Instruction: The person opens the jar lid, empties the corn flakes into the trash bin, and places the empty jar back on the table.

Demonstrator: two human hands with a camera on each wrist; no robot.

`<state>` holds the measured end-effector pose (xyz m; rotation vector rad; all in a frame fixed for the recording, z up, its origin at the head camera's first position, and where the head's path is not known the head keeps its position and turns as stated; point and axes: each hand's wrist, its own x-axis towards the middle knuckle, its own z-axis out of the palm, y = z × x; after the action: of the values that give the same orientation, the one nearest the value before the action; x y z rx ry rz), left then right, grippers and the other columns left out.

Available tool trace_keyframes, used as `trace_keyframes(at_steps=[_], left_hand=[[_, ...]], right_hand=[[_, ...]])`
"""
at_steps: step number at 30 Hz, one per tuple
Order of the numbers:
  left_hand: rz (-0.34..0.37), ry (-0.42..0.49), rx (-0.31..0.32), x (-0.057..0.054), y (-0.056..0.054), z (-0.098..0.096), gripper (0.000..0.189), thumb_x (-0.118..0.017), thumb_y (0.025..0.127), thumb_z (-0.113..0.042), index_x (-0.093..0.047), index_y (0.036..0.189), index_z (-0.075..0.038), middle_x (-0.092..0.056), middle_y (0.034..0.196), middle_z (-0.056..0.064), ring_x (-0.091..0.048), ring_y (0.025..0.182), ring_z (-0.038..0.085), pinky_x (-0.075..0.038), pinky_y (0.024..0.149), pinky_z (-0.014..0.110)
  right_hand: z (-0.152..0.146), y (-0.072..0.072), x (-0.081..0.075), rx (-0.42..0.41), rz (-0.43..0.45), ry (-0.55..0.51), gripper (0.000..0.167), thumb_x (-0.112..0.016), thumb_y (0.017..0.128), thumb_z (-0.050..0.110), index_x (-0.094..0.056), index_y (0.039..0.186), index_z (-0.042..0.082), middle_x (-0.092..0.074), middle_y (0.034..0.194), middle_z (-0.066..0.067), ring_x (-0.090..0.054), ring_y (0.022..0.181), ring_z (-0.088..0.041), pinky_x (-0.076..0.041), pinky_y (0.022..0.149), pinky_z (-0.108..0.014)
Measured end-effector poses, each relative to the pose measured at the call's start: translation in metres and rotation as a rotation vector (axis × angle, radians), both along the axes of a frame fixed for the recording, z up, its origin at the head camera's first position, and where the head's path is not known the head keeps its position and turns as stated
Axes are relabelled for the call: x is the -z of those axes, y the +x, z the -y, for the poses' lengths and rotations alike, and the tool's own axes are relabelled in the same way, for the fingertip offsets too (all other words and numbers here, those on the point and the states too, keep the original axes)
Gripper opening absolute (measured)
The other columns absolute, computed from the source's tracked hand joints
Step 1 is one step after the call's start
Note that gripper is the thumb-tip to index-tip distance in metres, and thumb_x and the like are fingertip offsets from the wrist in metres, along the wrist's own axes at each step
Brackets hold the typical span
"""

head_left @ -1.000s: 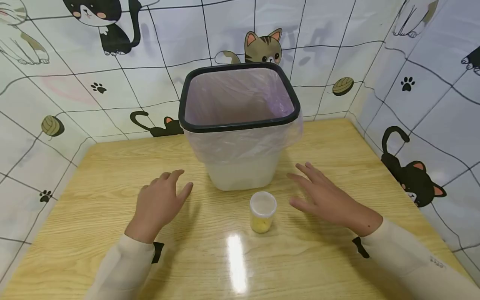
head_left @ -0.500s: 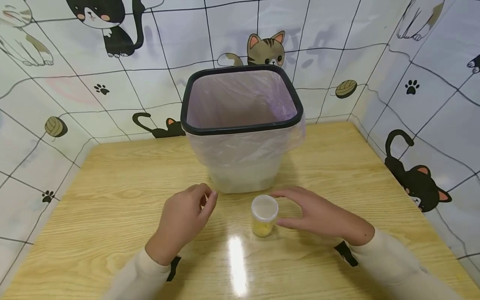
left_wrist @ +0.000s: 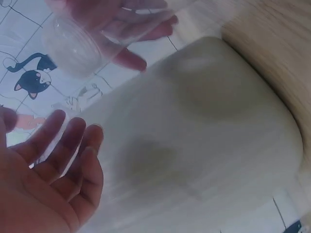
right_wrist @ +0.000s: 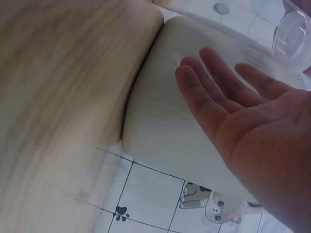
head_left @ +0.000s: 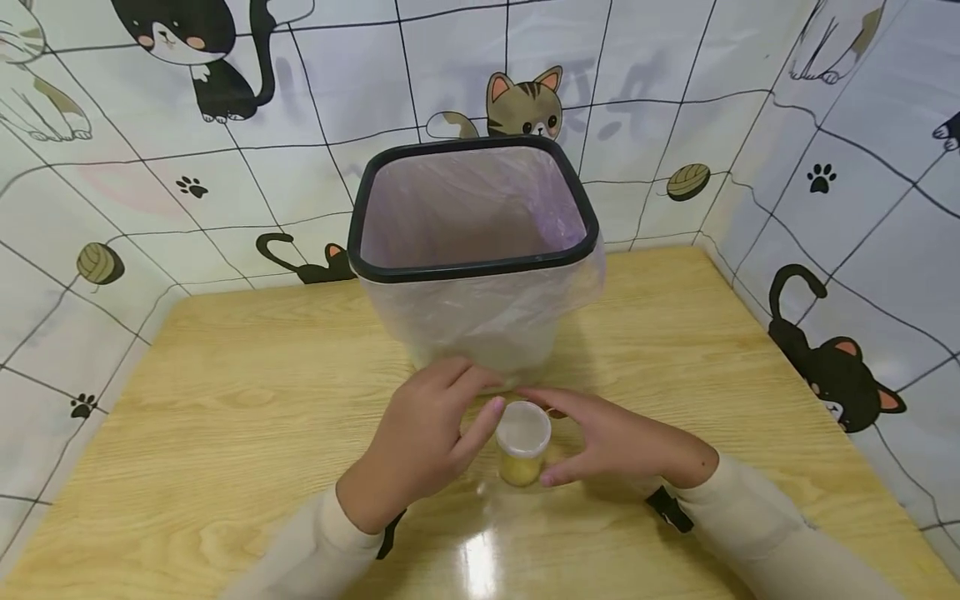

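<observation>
A small clear jar [head_left: 523,442] with a whitish lid and yellow contents in its lower part stands upright on the wooden table, in front of the bin. My left hand [head_left: 423,429] is just left of it, thumb tip right at the lid's edge. On the other side my right hand [head_left: 618,437] curves loosely about the jar, fingers behind and thumb in front, with a gap at its palm. Both wrist views show bent, spread fingers: the left hand [left_wrist: 53,179] below the jar [left_wrist: 73,46], the right hand [right_wrist: 262,121] beside the jar [right_wrist: 291,41].
Behind the jar stands a pale bin [head_left: 480,321] with a black rim and a thin translucent liner. The wooden table [head_left: 262,375] reaches back to a wall sheet [head_left: 465,67] printed with cats and grid lines; a side sheet [head_left: 847,217] runs along the right.
Both hands have come inward from either side to the jar, the right hand first and the left after it. The jar and bin have stayed in place.
</observation>
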<state>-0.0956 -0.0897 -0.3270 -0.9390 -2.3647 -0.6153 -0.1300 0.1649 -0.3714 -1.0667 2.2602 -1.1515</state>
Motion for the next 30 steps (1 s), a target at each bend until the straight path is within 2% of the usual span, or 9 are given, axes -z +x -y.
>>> trace_keyframes(at_steps=[3,5,9,12,16,20,25,30], left_hand=[[0.022,-0.033,0.074,0.002,-0.001,-0.006,0.041,-0.04,0.105,-0.043,-0.068,0.116,-0.015,-0.067,0.105,-0.004,-0.064,0.099,0.014,-0.053,0.089,0.033],[0.033,-0.066,0.107,0.003,-0.002,-0.008,0.044,-0.039,0.104,-0.048,-0.066,0.121,-0.017,-0.066,0.111,-0.004,-0.063,0.105,0.014,-0.051,0.094,0.035],[0.065,-0.13,0.142,0.007,0.0,-0.009,0.046,-0.046,0.101,-0.053,-0.062,0.131,-0.022,-0.063,0.122,-0.002,-0.06,0.115,0.016,-0.048,0.101,0.038],[0.101,-0.172,0.166,0.01,0.002,-0.01,0.048,-0.051,0.098,-0.053,-0.058,0.137,-0.026,-0.061,0.129,-0.002,-0.058,0.12,0.017,-0.046,0.104,0.041],[0.142,-0.196,0.175,0.014,0.004,-0.011,0.05,-0.057,0.094,-0.052,-0.055,0.139,-0.031,-0.059,0.133,-0.003,-0.057,0.123,0.017,-0.047,0.104,0.042],[0.164,-0.202,0.18,0.015,0.005,-0.011,0.053,-0.064,0.089,-0.051,-0.056,0.138,-0.031,-0.06,0.131,-0.006,-0.057,0.121,0.014,-0.047,0.101,0.04],[0.135,-0.212,0.185,0.017,0.005,-0.012,0.053,-0.068,0.087,-0.05,-0.059,0.135,-0.027,-0.061,0.129,-0.007,-0.059,0.116,0.014,-0.048,0.097,0.039],[0.097,-0.213,0.184,0.02,0.004,-0.011,0.048,-0.071,0.086,-0.043,-0.063,0.129,-0.023,-0.061,0.129,-0.005,-0.06,0.114,0.015,-0.049,0.095,0.038]], right_hand=[[0.002,0.002,0.003,-0.012,-0.022,-0.009,0.096,-0.083,0.08,0.037,-0.028,0.157,0.022,-0.04,0.157,0.007,-0.044,0.14,-0.016,-0.044,0.109,-0.046],[0.003,0.003,0.004,-0.017,-0.034,-0.024,0.096,-0.083,0.08,0.037,-0.028,0.157,0.021,-0.041,0.156,0.006,-0.046,0.138,-0.016,-0.046,0.108,-0.043],[0.005,0.006,0.009,-0.01,-0.031,-0.029,0.092,-0.083,0.079,0.04,-0.033,0.154,0.021,-0.047,0.15,0.007,-0.05,0.133,-0.015,-0.048,0.106,-0.038],[0.006,0.009,0.012,0.021,0.003,-0.008,0.089,-0.084,0.078,0.042,-0.037,0.151,0.022,-0.051,0.146,0.009,-0.053,0.13,-0.012,-0.048,0.106,-0.036],[0.007,0.012,0.015,0.021,0.016,-0.005,0.084,-0.081,0.08,0.045,-0.04,0.148,0.019,-0.055,0.141,0.007,-0.056,0.125,-0.013,-0.048,0.105,-0.037],[0.008,0.013,0.016,0.004,0.022,-0.007,0.077,-0.078,0.083,0.044,-0.042,0.146,0.017,-0.055,0.141,0.005,-0.056,0.126,-0.014,-0.048,0.105,-0.036],[0.009,0.013,0.015,0.032,-0.001,0.027,0.067,-0.075,0.087,0.041,-0.047,0.145,0.021,-0.052,0.147,0.007,-0.053,0.13,-0.013,-0.048,0.105,-0.034],[0.01,0.012,0.013,0.039,-0.005,0.037,0.06,-0.073,0.088,0.043,-0.051,0.141,0.026,-0.056,0.14,0.013,-0.055,0.125,-0.009,-0.05,0.102,-0.031]])
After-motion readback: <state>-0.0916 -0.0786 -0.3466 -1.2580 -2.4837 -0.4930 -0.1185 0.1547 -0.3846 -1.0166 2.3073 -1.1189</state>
